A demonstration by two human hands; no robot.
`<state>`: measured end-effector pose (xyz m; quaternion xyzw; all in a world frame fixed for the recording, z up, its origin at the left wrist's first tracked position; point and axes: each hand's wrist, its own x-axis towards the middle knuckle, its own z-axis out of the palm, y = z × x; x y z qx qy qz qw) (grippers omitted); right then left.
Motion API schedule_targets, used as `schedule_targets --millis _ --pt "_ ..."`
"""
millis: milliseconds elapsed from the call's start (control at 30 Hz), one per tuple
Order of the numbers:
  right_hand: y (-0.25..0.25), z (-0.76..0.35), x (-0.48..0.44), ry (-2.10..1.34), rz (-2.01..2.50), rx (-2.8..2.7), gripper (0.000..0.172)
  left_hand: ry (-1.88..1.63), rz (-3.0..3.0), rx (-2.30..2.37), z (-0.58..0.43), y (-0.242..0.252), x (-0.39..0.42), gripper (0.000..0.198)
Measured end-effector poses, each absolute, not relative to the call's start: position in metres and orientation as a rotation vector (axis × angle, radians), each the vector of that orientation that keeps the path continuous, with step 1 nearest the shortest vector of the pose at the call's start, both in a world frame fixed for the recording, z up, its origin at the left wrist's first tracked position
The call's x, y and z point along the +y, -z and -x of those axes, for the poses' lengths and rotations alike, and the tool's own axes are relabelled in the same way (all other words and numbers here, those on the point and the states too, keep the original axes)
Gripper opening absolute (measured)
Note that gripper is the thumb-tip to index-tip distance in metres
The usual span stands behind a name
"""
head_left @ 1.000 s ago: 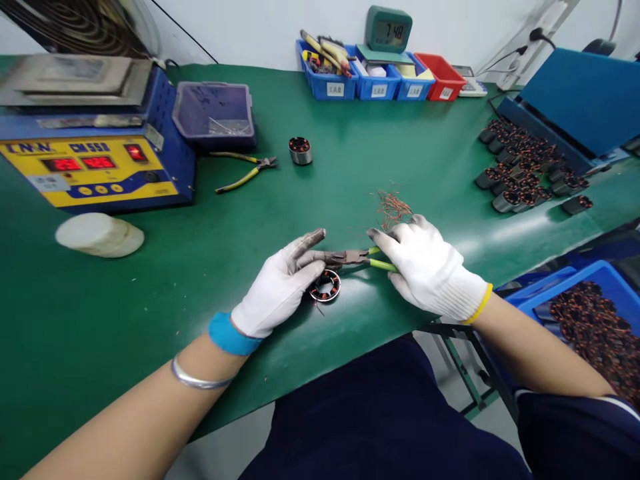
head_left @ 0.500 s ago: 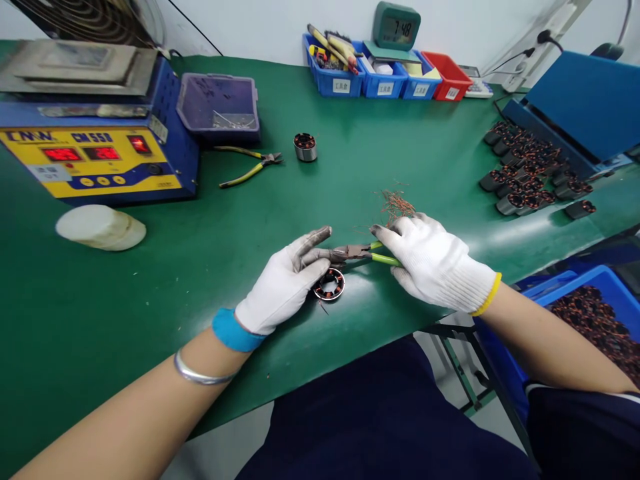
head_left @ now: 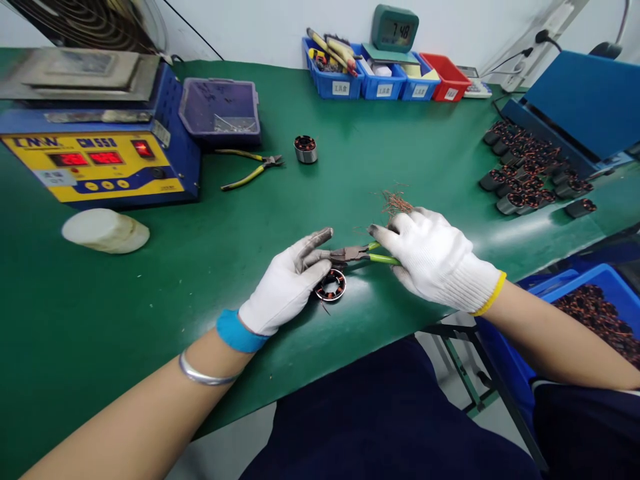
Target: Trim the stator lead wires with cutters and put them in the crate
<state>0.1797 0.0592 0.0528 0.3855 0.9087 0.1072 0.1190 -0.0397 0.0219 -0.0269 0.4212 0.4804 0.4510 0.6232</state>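
A ring-shaped motor stator (head_left: 331,294) with copper windings is gripped at its left edge by my left hand (head_left: 285,283), in a white glove with darkened fingertips. My right hand (head_left: 434,257), also gloved, is closed around the green handles of a pair of pliers (head_left: 349,254). The plier jaws point left, at the upper rim of the stator and close to my left fingertips. What lies between the jaws is too small to make out. Fine wire ends stick out below the stator. Beyond my right hand lies a heap of copper wire clippings (head_left: 396,201).
Another stator (head_left: 305,149) stands farther back, beside yellow-handled cutters (head_left: 253,169). At left are a yellow-fronted control box (head_left: 110,163), a white cylinder (head_left: 106,231) and a purple bin (head_left: 220,107). Several stators (head_left: 530,173) crowd the right, above a blue crate (head_left: 607,280).
The view has shifted slightly. My hands, the pliers and the stator keep almost the same places relative to each other. The red digits on the control box differ.
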Motion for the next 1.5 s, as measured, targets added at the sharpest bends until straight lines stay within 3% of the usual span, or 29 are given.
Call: schedule_targets --millis 467,900,1233,1400,1500 --pt "-0.056 -0.180 0.059 -0.143 -1.188 2.529 0.037 -1.029 -0.993 1.084 0.039 0.028 0.021 0.074" --pt "-0.069 -0.162 0.078 -0.281 -0.963 2.647 0.054 -1.054 -0.916 1.009 0.043 0.030 0.021 0.079" --pt "-0.073 -0.156 0.083 -0.311 -0.881 2.682 0.044 -1.060 -0.942 1.006 0.042 0.031 0.021 0.078" --pt "-0.075 -0.157 0.082 -0.221 -1.066 2.596 0.040 -1.043 -0.977 1.047 0.041 0.027 0.020 0.077" --pt "-0.065 -0.181 0.070 -0.222 -1.266 2.545 0.046 -1.125 -0.923 1.060 0.044 0.028 0.022 0.078"
